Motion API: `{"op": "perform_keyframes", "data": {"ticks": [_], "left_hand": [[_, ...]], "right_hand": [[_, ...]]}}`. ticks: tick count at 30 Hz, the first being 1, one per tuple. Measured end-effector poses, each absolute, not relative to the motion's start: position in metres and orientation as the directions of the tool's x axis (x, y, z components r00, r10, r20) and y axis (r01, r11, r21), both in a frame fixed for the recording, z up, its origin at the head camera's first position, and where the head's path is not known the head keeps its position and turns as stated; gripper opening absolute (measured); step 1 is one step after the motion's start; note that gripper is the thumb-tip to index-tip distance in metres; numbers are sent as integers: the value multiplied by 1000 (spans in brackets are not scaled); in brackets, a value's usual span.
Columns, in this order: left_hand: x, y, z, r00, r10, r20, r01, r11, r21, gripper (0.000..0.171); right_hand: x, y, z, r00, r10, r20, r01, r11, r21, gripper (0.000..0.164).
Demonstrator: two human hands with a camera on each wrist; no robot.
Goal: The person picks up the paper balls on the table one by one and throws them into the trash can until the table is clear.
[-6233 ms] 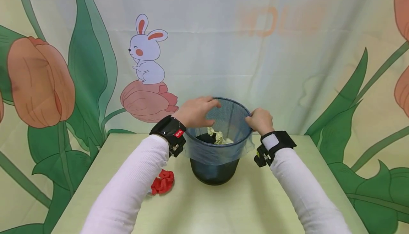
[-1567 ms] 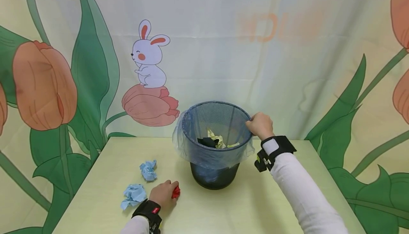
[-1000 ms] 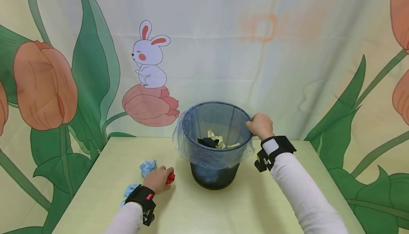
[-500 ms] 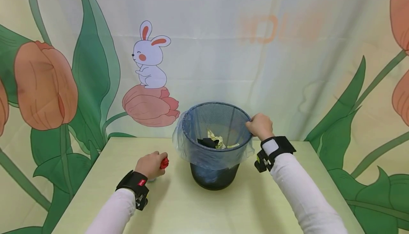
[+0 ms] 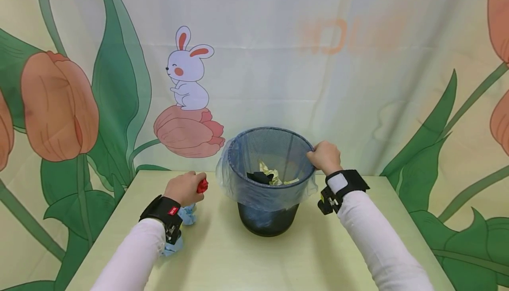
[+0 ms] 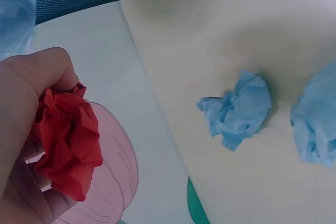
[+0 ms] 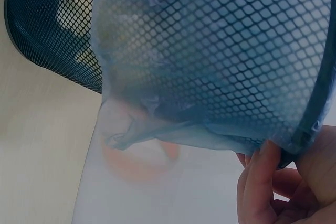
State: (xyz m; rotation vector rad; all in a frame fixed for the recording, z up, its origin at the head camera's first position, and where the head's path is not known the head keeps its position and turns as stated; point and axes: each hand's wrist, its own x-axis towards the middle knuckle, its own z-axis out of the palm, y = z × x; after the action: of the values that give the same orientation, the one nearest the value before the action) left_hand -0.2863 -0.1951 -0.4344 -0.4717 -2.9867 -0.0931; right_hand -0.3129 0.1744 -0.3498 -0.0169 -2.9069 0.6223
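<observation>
My left hand (image 5: 184,189) grips a crumpled ball of red paper (image 6: 71,140), raised above the table to the left of the bin. Two crumpled blue paper balls lie below that hand; the nearer blue paper ball (image 6: 239,109) and the farther one (image 6: 317,116) both show in the left wrist view. My right hand (image 5: 326,156) pinches the right rim of a dark mesh wastebasket (image 5: 267,220), thumb and fingers on either side of the edge. A thin translucent bin liner (image 7: 157,114) folds over the rim. Inside sit crumpled yellow paper (image 5: 274,176) and black paper (image 5: 259,177).
The pale table (image 5: 254,264) ends at the back against a hanging curtain (image 5: 270,74) printed with tulips and a rabbit. The wastebasket stands upright near the middle of the table. Black straps with small cameras sit on both wrists.
Over the last seconds my left hand left the bin, took hold of the red paper ball and lifted it away toward the back left. My right hand stays on the rim.
</observation>
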Motion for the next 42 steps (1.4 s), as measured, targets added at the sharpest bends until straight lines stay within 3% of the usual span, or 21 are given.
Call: {"op": "perform_keyframes", "data": {"ticks": [7, 17, 31, 38, 42], "left_hand": [[-290, -193, -411, -941, 306, 142, 314, 949, 35, 39], [-297, -193, -378, -929, 321, 182, 340, 937, 82, 29], [-302, -183, -328, -894, 374, 249, 384, 923, -5, 25], [-300, -165, -315, -893, 388, 227, 391, 920, -35, 31], [-301, -156, -311, -887, 401, 227, 402, 915, -46, 36]], "right_hand": [[-313, 174, -351, -983, 47, 176, -29, 913, -407, 43], [-314, 175, -351, -984, 46, 175, -28, 915, -402, 43], [-313, 175, -352, -982, 43, 186, -36, 915, -402, 44], [-319, 178, -353, -987, 58, 153, -11, 909, -416, 41], [-326, 181, -362, -980, 47, 194, -38, 911, -411, 39]]}}
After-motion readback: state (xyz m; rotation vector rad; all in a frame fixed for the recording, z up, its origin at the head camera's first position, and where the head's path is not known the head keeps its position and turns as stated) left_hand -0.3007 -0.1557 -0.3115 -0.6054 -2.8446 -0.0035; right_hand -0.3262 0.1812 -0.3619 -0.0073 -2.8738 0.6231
